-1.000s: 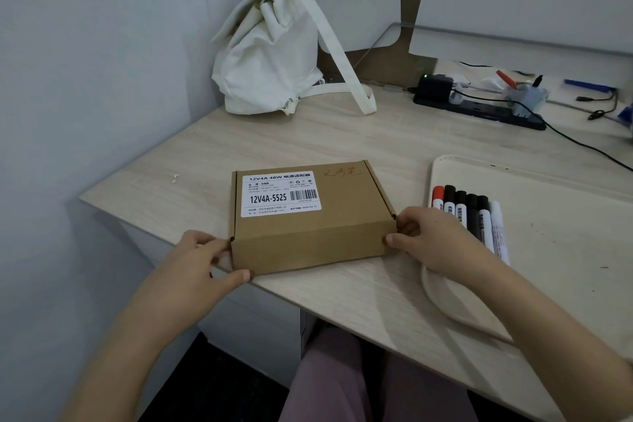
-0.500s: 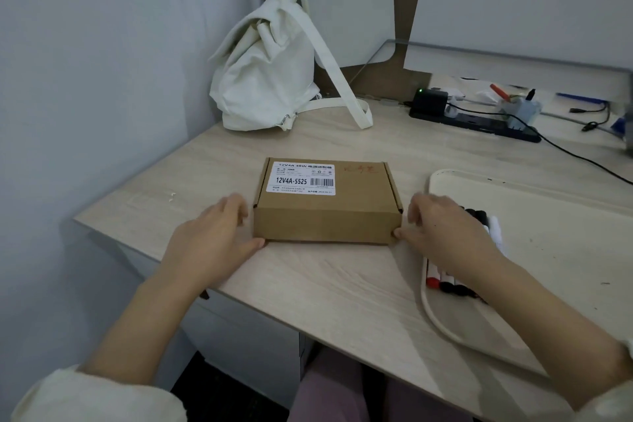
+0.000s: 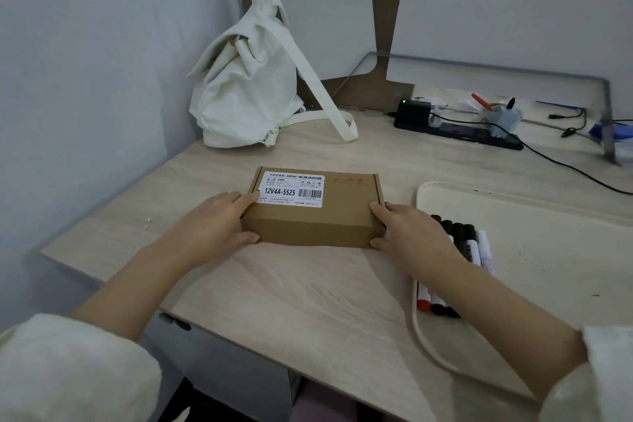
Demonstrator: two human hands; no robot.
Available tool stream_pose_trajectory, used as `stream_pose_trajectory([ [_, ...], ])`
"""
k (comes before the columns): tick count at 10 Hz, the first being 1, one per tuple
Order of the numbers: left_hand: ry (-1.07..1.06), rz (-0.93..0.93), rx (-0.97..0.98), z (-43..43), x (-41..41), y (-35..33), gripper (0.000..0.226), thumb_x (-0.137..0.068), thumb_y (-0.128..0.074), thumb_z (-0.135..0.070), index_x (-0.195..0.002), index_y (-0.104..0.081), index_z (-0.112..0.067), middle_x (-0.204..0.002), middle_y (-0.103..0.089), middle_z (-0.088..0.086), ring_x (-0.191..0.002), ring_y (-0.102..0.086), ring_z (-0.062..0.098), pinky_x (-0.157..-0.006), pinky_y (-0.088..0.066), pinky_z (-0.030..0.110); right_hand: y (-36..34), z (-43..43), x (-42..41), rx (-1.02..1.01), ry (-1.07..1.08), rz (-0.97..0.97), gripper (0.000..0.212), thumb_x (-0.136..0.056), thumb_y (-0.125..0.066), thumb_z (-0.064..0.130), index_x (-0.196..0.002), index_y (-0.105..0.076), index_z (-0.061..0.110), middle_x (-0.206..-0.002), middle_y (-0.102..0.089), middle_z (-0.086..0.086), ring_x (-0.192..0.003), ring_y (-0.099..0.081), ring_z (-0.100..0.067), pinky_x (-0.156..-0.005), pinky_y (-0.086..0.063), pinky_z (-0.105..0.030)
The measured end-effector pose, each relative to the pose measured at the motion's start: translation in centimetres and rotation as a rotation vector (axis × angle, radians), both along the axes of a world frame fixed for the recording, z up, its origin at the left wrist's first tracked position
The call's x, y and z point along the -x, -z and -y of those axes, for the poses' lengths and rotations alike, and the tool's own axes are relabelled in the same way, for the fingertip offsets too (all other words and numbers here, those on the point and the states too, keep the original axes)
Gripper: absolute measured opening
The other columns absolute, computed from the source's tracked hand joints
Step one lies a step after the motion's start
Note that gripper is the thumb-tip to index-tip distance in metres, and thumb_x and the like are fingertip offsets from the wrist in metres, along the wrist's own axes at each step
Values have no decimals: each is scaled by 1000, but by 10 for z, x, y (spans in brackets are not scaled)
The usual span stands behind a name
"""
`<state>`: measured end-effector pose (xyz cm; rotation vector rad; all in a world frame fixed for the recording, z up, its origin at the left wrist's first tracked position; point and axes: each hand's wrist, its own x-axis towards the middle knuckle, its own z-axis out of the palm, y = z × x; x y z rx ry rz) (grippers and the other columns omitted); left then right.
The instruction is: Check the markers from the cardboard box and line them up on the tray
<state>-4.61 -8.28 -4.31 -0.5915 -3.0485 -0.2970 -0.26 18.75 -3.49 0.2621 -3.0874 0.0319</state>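
Through the head camera I see the closed cardboard box lying flat on the desk. The left hand grips its left end, fingers on top and thumb at the front. The right hand grips the right end the same way. Markers lie side by side on the tray just to the right, partly hidden by that wrist.

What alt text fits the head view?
Left hand and right hand hold the ends of a closed box on a desk. Markers lie in a row on a tray to its right; a white bag stands behind.
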Motion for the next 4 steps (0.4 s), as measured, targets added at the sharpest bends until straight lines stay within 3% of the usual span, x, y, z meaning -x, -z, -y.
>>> stream_pose_trajectory([
  [2,35,-54,-3,-10,13,5,64,-85,-59,-27,-140,-28,-13,-126,-51,13,-115,-45,27,-94,-35,32,0,4,-8,-115,-25,-61,32,-95,-43,24,-122,-43,7,-114,-61,-14,-105,-54,-28,-75,-39,-30],
  [3,45,-31,17,-19,12,7,68,-87,-55,-28,-143,-19,-18,-131,-46,10,-118,-44,25,-95,-38,32,-9,2,-23,-132,-20,-13,24,-96,-39,29,-103,-48,9,-105,-63,-14,-100,-55,-29,-69,-34,-32],
  [4,48,22,44,-28,11,0,71,-86,-52,-35,-144,-13,-24,-140,-37,2,-122,-43,21,-94,-41,32,-21,-8,-37,35,30,-43,39,-95,-36,41,-99,-58,11,-88,-58,-9,-92,-58,-27,-65,-35,-30],
])
